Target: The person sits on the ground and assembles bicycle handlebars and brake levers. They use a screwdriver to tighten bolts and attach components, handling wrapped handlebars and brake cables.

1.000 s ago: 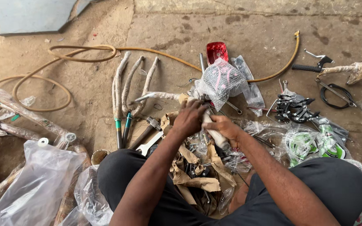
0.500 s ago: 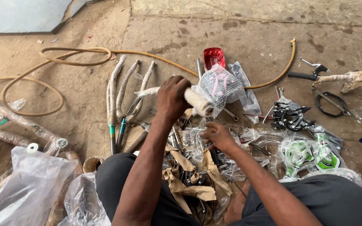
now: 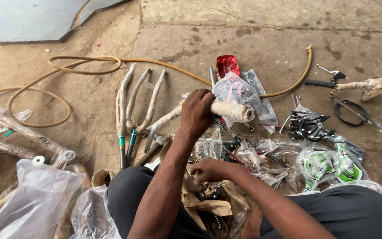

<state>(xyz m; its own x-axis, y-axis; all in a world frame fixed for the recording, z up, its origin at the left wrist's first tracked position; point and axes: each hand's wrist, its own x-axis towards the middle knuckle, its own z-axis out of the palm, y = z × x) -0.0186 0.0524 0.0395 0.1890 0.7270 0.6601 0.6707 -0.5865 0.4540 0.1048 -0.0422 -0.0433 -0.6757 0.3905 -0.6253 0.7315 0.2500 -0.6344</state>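
Head view, left hand [image 3: 196, 113]: grip closed around a paper-wrapped tube [image 3: 231, 110], held level above the heap of parts; the tube's open end points right.
Head view, right hand [image 3: 208, 170]: fingers curled shut, pinching torn brown wrapping paper [image 3: 211, 204] low in front of the person's lap, nearer the person than the tube.
Wrapped tube, place: lifted clear of the concrete floor [image 3: 253, 35], just in front of a bubble-wrapped bundle [image 3: 235, 90].
Beyond the tube: a red lamp lens [image 3: 227, 65] lies past the bundle.
Left of the tube: three paper-wrapped fork legs [image 3: 133, 102] lie side by side; further left a tan hose [image 3: 63, 71] loops over the floor.
Right of the tube: a cluster of black metal levers [image 3: 308, 125], then a black cable loop [image 3: 352, 110]; nearer the person, bagged green and white parts [image 3: 328, 163].
Far left of the tube: clear plastic bags [image 3: 32, 203] over wrapped frame pieces.
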